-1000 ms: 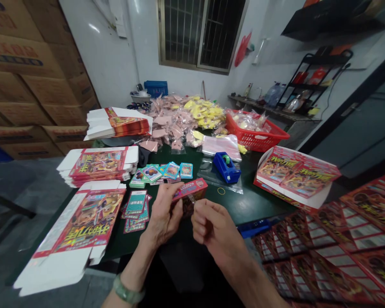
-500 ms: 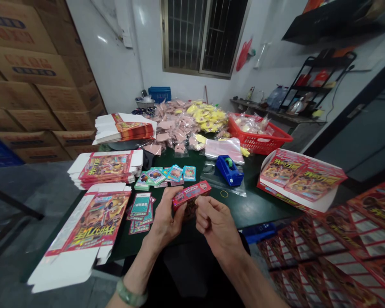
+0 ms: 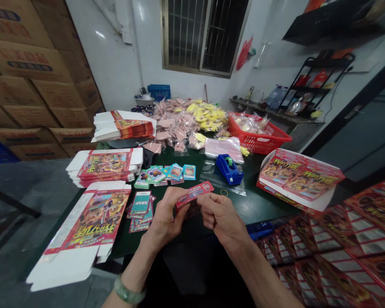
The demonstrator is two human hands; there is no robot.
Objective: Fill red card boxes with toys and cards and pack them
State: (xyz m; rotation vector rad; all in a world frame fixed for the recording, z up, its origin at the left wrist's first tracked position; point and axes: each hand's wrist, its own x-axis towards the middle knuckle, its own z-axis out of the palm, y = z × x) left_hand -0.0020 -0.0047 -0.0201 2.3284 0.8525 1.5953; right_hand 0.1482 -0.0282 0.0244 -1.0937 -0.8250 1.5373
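Observation:
My left hand (image 3: 165,218) and my right hand (image 3: 221,216) both grip a small red printed box (image 3: 194,193) over the near edge of a dark green table (image 3: 259,203). The left fingers wrap its left end and the right fingers pinch its right end. A green bracelet (image 3: 128,293) circles my left wrist. Just left of my hands lie loose green and pink cards (image 3: 140,207). Beyond them is a row of colourful cards (image 3: 167,173).
Flat red-and-white carton blanks are stacked at left (image 3: 83,231) (image 3: 105,164) (image 3: 123,124). A blue tape dispenser (image 3: 228,167), a red basket (image 3: 258,137), bagged pink and yellow items (image 3: 192,117), filled red boxes (image 3: 300,177) and brown cartons (image 3: 35,85) surround the table.
My hands have turned the small red box so that it looks flatter, and my right fingers have closed onto its right end. The view shifted slightly.

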